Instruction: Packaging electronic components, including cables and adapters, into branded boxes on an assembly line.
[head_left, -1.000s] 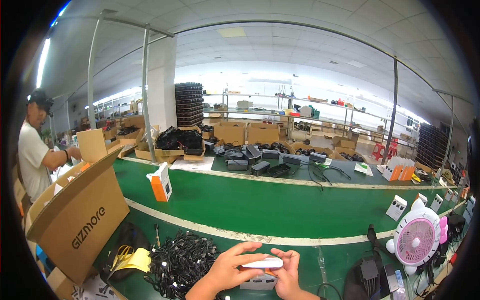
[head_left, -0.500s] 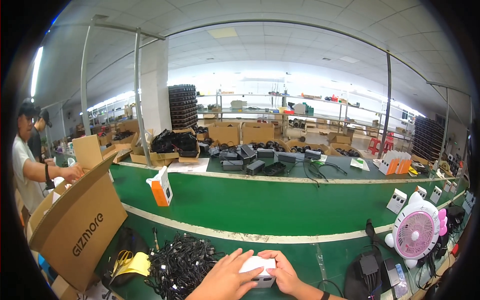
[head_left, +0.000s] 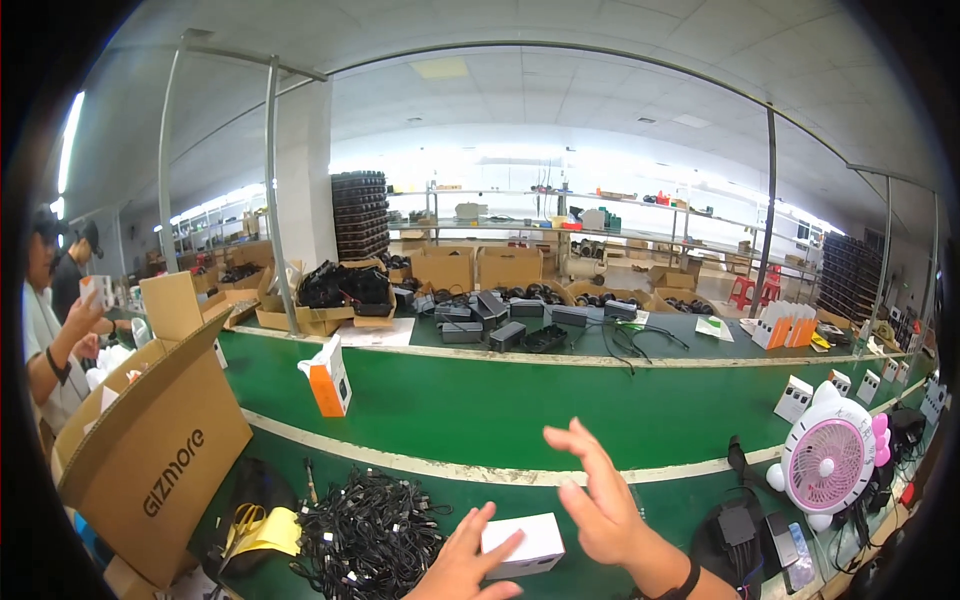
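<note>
At the 9 o'clock edge of the view, a co-worker stands with one raised hand holding a small white box. Just right of that person, a large open cardboard carton lies tipped on its side at 8 o'clock, its flap raised. Below it, at 7 o'clock, a yellow sheet lies just beside a heap of black cables on the green conveyor belt. An orange-and-white carton stands upright on the belt at 10 o'clock from the hands, well apart from them. The left hand enters from the lower edge at 6 o'clock; its fingers are spread and extended, not closed, and the fingertips touch the left end of a small white rectangular box. This white rectangular box rests flat on the belt at 6 o'clock, between the two hands. The right hand is open, palm turned left, fingers extended and slightly fanned, raised above the right end of that box; whether it touches the box cannot be determined. A dark band circles the right wrist. At 5 o'clock lies a black power adapter. At 4 o'clock a pink-and-white desk fan stands upright, near a row of small white packages.
</note>
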